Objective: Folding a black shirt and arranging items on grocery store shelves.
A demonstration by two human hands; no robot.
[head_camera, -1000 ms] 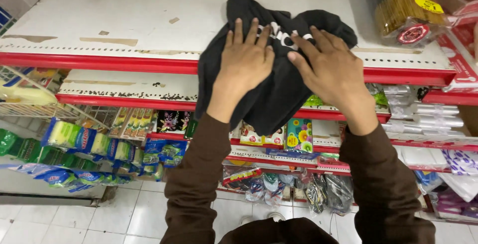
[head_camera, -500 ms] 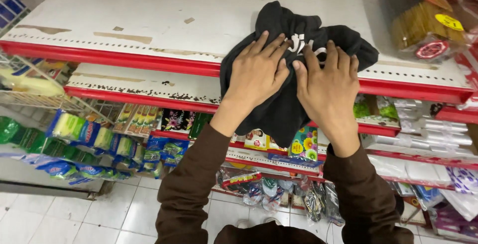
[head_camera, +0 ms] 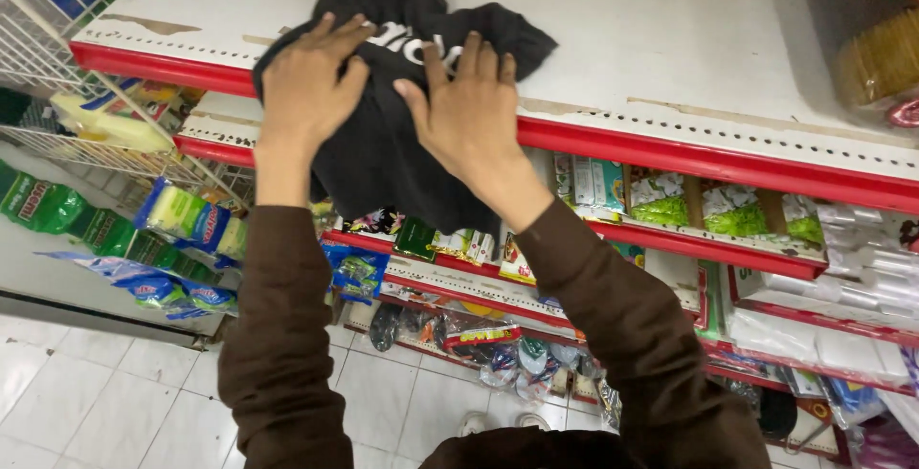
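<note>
Both hands flat, fingers spread open, gripping nothing: left hand (head_camera: 308,81) & right hand (head_camera: 466,110) press black garment (head_camera: 383,158) on white shelf (head_camera: 651,38), near half drooping over red edge (head_camera: 728,158)

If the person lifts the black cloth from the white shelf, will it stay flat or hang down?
The black cloth is probably floppy: its lower part already droops over the red shelf edge. It likely weighs little, since it wrinkles under the left hand and right hand.

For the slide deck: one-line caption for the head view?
Both hands press a black garment flat on a white shelf.
</note>
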